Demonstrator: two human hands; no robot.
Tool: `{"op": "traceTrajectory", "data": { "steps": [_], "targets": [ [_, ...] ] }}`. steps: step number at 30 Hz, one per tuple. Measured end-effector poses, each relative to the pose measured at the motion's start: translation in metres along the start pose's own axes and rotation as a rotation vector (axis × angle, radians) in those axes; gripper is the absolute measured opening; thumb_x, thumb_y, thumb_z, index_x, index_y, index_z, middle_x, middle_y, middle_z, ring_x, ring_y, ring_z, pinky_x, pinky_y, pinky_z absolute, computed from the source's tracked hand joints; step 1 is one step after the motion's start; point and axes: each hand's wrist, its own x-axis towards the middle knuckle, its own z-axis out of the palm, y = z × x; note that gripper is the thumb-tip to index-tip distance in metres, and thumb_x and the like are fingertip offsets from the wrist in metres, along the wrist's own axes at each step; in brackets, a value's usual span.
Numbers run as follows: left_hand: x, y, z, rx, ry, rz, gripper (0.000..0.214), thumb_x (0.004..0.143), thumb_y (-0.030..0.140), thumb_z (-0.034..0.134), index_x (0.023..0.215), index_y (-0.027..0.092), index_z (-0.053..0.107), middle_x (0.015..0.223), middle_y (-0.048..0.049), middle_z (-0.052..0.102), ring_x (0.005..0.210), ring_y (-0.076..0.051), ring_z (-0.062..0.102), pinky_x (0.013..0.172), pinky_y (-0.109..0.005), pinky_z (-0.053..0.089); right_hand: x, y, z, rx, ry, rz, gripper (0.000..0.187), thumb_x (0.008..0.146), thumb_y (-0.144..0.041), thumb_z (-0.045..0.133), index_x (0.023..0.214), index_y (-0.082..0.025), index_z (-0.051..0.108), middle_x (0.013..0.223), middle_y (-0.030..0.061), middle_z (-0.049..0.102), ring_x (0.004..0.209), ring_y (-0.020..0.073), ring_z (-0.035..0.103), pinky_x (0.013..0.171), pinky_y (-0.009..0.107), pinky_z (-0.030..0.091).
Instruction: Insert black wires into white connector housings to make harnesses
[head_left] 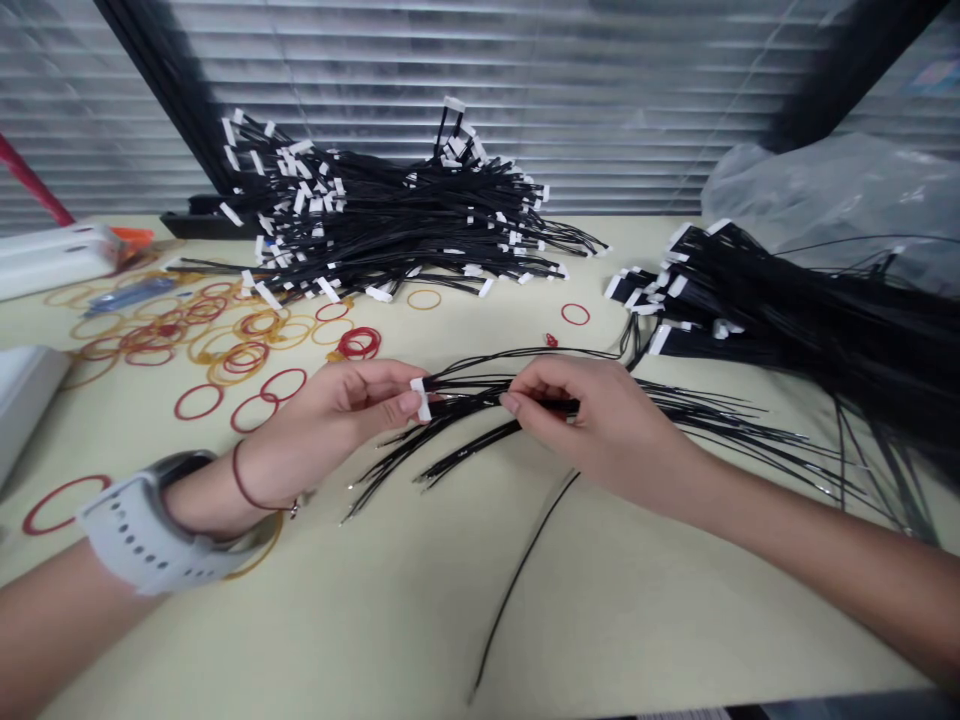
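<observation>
My left hand [360, 405] pinches a white connector housing [422, 399] between thumb and fingers. Several black wires run out of the housing toward the right. My right hand [574, 405] is closed, thumb against forefinger, around a thin black wire just right of the housing; the exact grip point is partly hidden by the fingers. Beneath both hands lie loose black wires [472, 450] with small metal tips, spreading left and right over the table. One single wire [523, 580] curves down from under my right hand toward the table's front edge.
Behind my hands is a large pile of black cables [375, 215] with white connectors. More cables [810, 310] lie at right, beside a clear plastic bag [832, 190]. Red and yellow rubber bands [225, 330] are scattered at left, near a white box [26, 400].
</observation>
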Motion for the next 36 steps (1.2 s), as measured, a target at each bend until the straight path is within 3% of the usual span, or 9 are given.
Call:
{"op": "traceTrajectory", "data": {
  "steps": [36],
  "targets": [
    [-0.0007,0.0038,0.0008,0.052,0.048,-0.014,0.009,0.073,0.027,0.065,0.079,0.02,0.066,0.071,0.0009,0.066,0.067,-0.011,0.059,0.066,-0.019,0.048,0.0005,-0.0033,-0.0056,0.045,-0.026,-0.014,0.014,0.079,-0.02,0.049,0.067,-0.017,0.056,0.062,-0.0035,0.056,0.056,0.0064,0.045,0.048,0.02,0.03]
  ]
}}
